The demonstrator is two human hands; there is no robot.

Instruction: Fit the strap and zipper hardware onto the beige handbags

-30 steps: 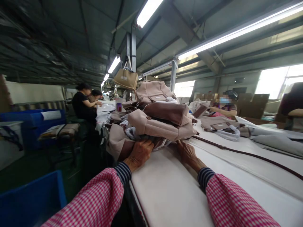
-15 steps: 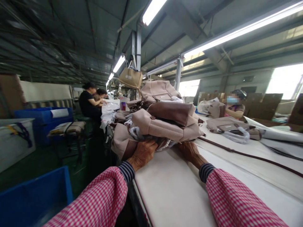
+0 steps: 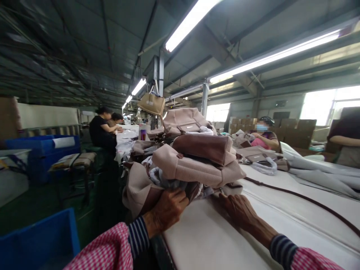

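A heap of pinkish-beige handbags (image 3: 194, 168) with brown leather panels is piled on the white-topped table in front of me. My left hand (image 3: 168, 210) is closed at the bottom of the heap, gripping the lower part of a handbag on the near left side. To the right, my right hand (image 3: 239, 210) has its fingers curled at the underside of the lowest bag; the fingertips are partly hidden. Clear plastic and whitish wrapping stick out between the bags, some of it around the handles.
A brown strap (image 3: 303, 195) trails rightward over the table (image 3: 208, 240). Another wrapped handbag (image 3: 257, 155) and grey-white sheets (image 3: 317, 172) lie at right. A blue bin (image 3: 42, 240) stands low left, near a stool (image 3: 74, 160). Co-workers (image 3: 102, 129) sit further off.
The heap and both my hands sit lower in view and look nearer. My right hand has shifted to the right, with its fingers more exposed. Another person shows at far right.
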